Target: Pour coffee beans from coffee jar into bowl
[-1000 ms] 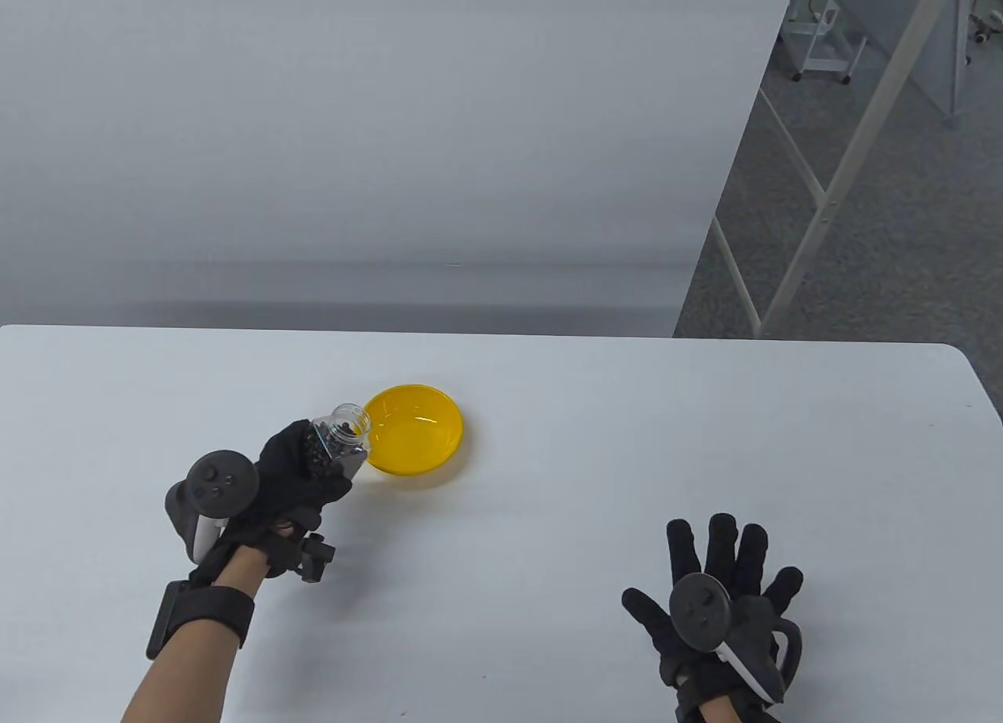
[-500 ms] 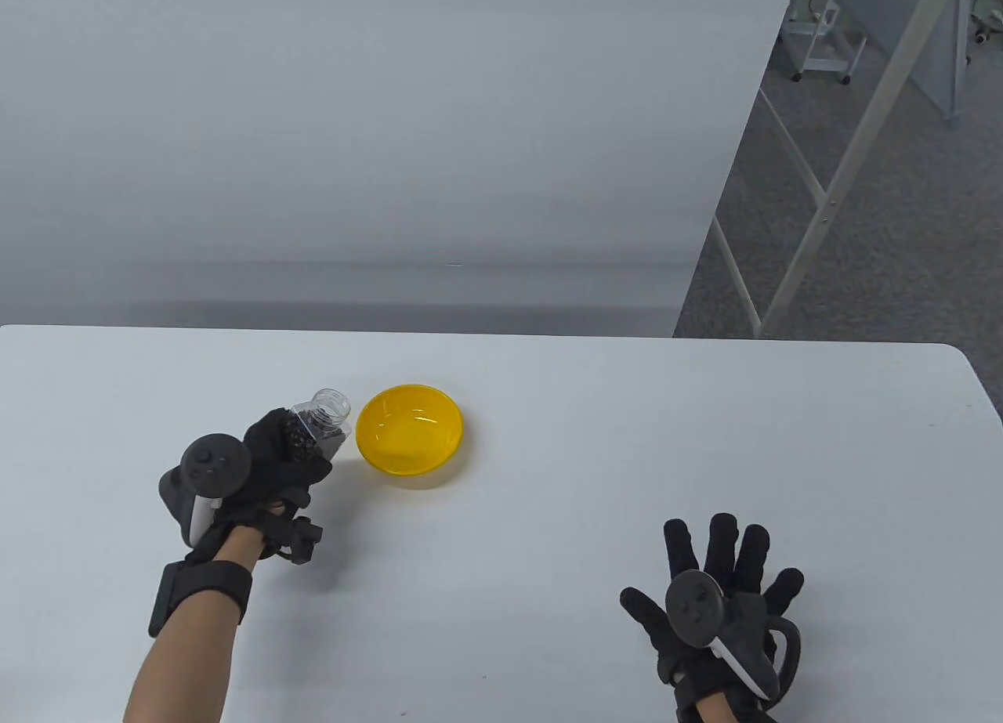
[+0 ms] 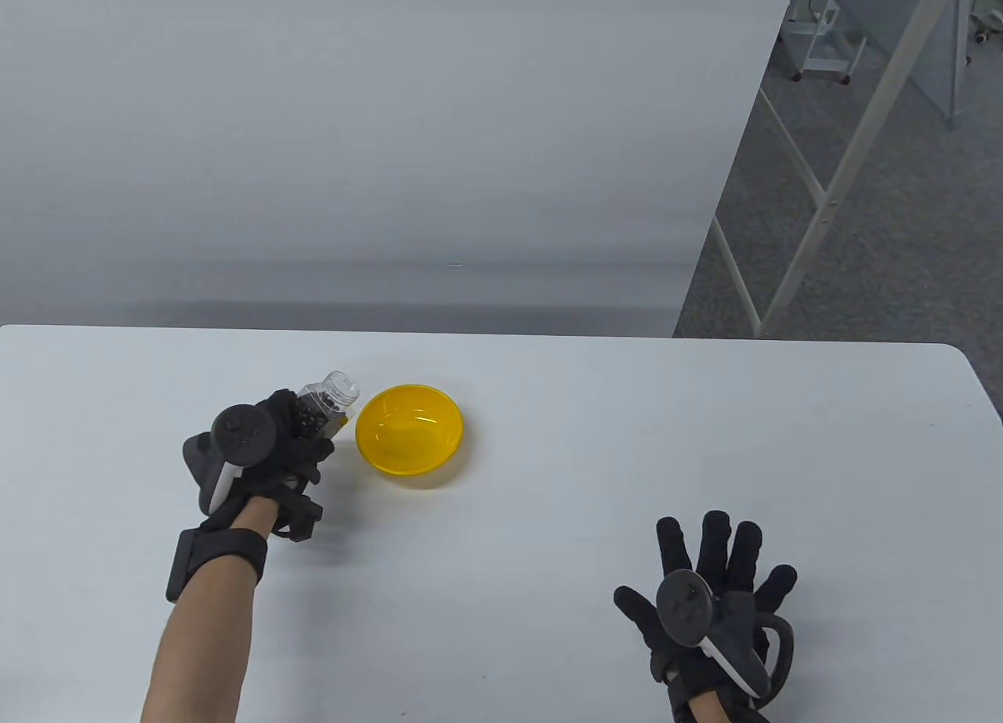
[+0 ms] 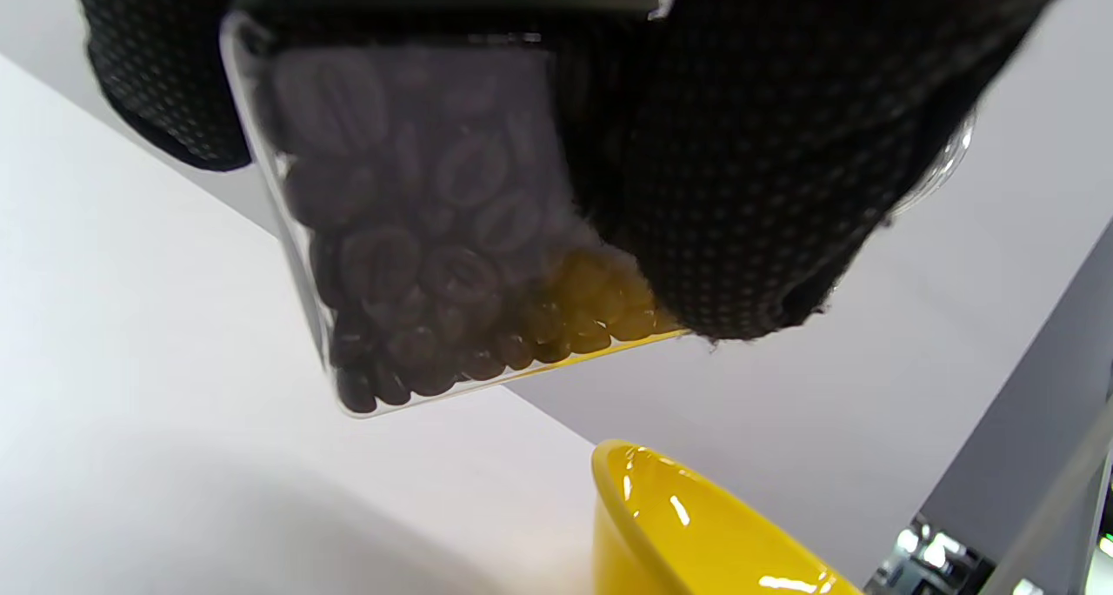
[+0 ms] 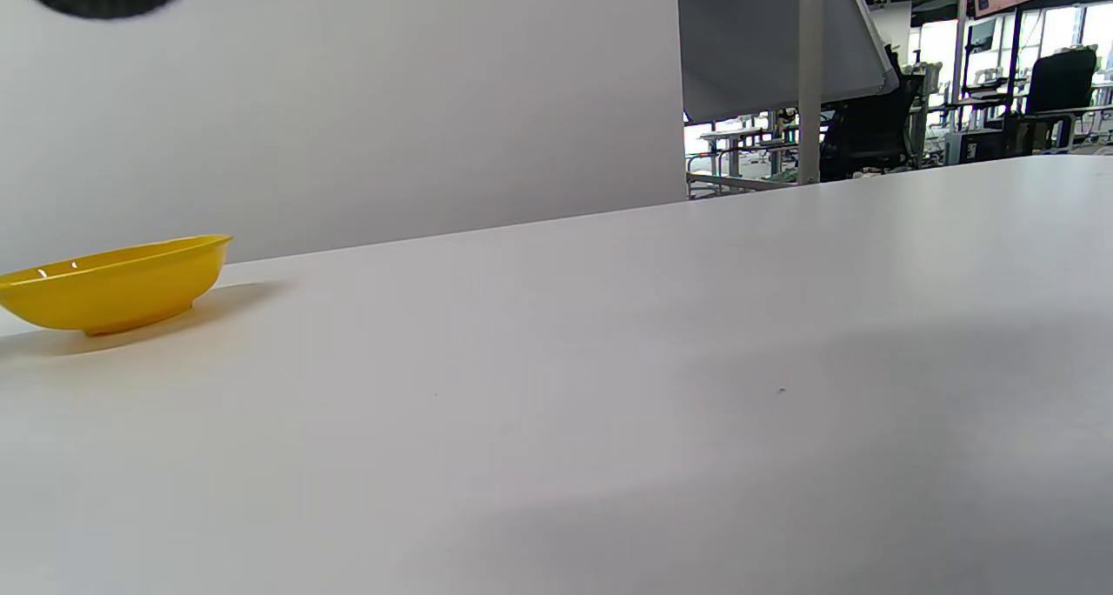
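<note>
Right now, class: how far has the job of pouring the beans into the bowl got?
Done: the jar has no lid and is lifted, gripped by the left hand beside the yellow bowl. In hand: bringing it to the rim. Left: the pour itself; the beans sit in the jar, the bowl looks empty. The right hand rests flat on the table.

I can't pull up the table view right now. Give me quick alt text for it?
The left hand grips a clear, uncapped coffee jar of dark beans, tilted toward the empty yellow bowl beside it on the white table. The right hand lies spread near the front edge, holding nothing.
</note>
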The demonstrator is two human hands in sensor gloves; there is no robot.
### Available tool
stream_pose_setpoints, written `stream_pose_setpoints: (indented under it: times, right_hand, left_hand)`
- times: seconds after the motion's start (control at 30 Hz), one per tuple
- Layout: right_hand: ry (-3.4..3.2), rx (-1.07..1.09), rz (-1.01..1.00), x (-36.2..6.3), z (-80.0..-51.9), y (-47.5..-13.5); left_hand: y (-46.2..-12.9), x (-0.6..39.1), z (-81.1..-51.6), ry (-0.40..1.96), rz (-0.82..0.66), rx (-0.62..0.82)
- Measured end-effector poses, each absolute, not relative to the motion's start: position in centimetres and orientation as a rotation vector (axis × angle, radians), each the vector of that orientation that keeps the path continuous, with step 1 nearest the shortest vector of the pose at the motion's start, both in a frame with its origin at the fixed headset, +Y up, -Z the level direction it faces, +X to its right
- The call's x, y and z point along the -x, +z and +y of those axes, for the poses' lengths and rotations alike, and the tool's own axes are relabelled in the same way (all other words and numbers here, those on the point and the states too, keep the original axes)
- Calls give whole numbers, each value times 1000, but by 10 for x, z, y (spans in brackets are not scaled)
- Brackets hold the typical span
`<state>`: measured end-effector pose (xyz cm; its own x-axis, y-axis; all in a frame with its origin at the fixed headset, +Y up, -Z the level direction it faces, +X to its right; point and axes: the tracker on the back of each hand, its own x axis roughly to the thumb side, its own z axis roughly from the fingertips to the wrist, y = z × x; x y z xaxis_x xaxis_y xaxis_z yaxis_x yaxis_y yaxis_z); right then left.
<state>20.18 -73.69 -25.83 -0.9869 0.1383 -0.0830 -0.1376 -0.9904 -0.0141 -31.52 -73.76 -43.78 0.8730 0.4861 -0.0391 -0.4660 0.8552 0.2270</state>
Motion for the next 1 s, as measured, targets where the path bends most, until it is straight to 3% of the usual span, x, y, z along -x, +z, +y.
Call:
stream_pose_setpoints:
  times: [1.0]
  right_hand:
    - [3006,145,23,-203,-739,-258]
  left_hand:
    - [-440,285,-733,183,22,-215]
